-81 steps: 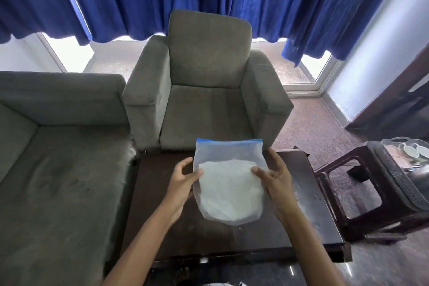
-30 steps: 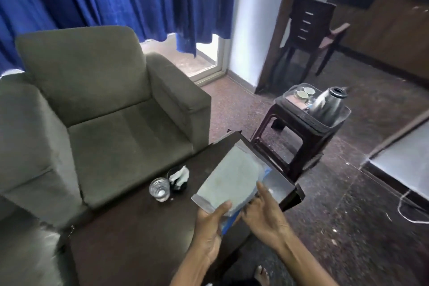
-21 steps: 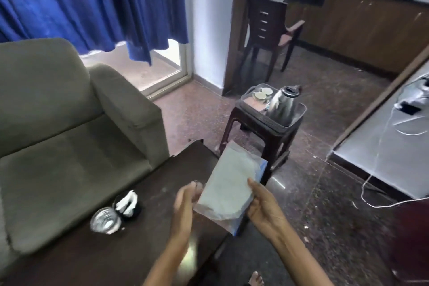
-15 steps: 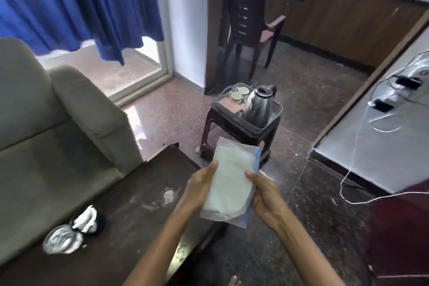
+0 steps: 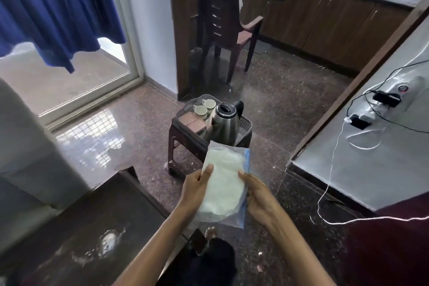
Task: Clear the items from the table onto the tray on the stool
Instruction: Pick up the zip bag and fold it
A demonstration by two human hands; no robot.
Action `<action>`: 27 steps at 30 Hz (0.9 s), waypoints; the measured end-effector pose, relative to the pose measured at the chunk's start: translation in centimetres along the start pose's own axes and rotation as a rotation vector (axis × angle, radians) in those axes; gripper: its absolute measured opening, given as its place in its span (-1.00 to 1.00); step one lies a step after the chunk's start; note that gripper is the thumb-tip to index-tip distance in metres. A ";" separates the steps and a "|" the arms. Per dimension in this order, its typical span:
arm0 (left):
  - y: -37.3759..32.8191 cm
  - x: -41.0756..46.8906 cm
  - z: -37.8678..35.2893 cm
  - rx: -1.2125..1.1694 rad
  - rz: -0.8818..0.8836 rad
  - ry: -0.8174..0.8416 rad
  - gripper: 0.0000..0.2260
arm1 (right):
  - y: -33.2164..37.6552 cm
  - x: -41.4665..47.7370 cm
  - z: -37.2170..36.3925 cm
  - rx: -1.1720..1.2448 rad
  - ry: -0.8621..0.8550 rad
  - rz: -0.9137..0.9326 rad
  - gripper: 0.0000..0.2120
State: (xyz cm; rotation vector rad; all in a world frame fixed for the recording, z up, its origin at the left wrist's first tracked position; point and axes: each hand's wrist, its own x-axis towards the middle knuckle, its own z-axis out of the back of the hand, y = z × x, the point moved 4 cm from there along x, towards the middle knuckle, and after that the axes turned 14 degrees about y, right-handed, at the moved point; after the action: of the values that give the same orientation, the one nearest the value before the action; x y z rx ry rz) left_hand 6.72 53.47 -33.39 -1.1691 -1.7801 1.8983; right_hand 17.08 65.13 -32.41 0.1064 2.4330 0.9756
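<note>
Pointing lengthwise at the tray (image 5: 245,122), seal edge rightward, the bag (image 5: 222,187) is gripped at both sides by curled fingers of left hand (image 5: 194,190) and right hand (image 5: 258,196).

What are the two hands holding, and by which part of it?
A clear bag of white stuff. The left hand holds its left edge, the right hand its right edge, thumbs on the front.

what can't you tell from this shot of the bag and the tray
1. Head view: near edge of the tray, hidden by the bag.
2. Head view: what the bag's white filling is, blurred by the plastic.
3. Head view: what else lies on the table, cut off at the left and bottom edges.
</note>
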 end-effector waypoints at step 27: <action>-10.1 36.3 -2.4 0.868 0.173 -0.171 -0.44 | 31.8 35.8 15.0 -0.671 -0.295 0.013 -0.77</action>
State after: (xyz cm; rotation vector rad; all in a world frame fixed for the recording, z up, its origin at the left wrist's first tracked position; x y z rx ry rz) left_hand -17.56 82.14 -36.67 -0.8471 -0.7225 2.5168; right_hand -10.22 107.10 -35.87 0.0258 1.7422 1.5979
